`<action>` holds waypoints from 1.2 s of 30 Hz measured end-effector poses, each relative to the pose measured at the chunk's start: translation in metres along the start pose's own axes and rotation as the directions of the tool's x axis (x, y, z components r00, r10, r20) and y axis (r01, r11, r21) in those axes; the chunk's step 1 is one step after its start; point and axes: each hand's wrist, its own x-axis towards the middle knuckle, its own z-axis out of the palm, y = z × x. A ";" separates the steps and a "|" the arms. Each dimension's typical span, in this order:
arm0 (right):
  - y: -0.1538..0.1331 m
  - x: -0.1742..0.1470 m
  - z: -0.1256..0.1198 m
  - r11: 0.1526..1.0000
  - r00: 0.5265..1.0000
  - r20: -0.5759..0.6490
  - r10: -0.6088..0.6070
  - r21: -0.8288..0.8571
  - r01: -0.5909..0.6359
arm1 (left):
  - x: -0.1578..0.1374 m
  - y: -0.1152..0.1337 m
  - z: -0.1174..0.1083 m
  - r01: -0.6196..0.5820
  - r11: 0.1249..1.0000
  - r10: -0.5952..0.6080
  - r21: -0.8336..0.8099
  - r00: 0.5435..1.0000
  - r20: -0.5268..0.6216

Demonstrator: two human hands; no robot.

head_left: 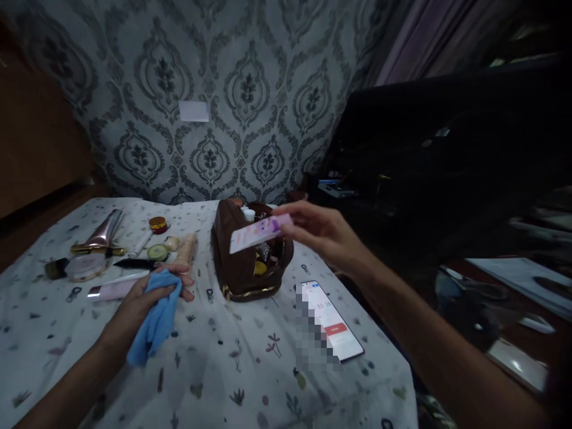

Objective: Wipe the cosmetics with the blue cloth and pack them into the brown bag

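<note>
Pink packet [254, 232] is pinched in the right grip [319, 229] at a brown bag [230, 238], left grip [139, 298] clutching blue cloth [156, 325].

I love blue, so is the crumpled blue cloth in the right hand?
No, the left hand holds the crumpled blue cloth.

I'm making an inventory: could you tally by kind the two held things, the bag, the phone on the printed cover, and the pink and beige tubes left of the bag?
Blue cloth: 1
Flat pale item: 1
Brown bag: 1
Phone: 1
Pink tubes: 2
Beige tube: 1
Total: 7
</note>
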 end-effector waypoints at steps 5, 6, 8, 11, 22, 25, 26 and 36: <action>0.004 0.025 -0.037 0.832 0.981 0.167 -0.103 -0.526 0.176 | 0.015 -0.038 0.001 0.102 0.995 -0.101 -0.004 0.990 0.098; 0.006 0.029 -0.037 0.788 0.972 0.216 -0.090 -0.581 0.202 | 0.016 -0.044 0.000 0.117 0.993 -0.116 -0.004 0.988 0.102; 0.012 0.035 -0.033 0.726 0.951 0.306 -0.035 -0.646 0.235 | 0.017 -0.052 -0.003 0.123 0.992 -0.124 0.013 0.987 0.105; 0.019 0.042 -0.025 0.690 0.909 0.413 0.052 -0.673 0.266 | 0.017 -0.055 -0.006 0.133 0.989 -0.138 0.057 0.985 0.100; 0.039 0.050 -0.010 0.668 0.850 0.480 0.218 -0.708 0.229 | 0.018 -0.066 -0.014 0.221 0.975 -0.223 0.031 0.965 0.138; 0.042 0.051 -0.009 0.613 0.854 0.459 0.246 -0.756 0.230 | 0.014 -0.059 -0.008 0.254 0.966 -0.257 0.036 0.961 0.099; 0.044 0.052 -0.008 0.589 0.852 0.454 0.262 -0.774 0.231 | 0.012 -0.057 -0.006 0.264 0.964 -0.266 0.029 0.960 0.084; 0.052 0.053 0.002 0.408 0.805 0.473 0.357 -0.855 0.321 | 0.015 -0.063 -0.008 0.248 0.969 -0.248 0.013 0.962 0.114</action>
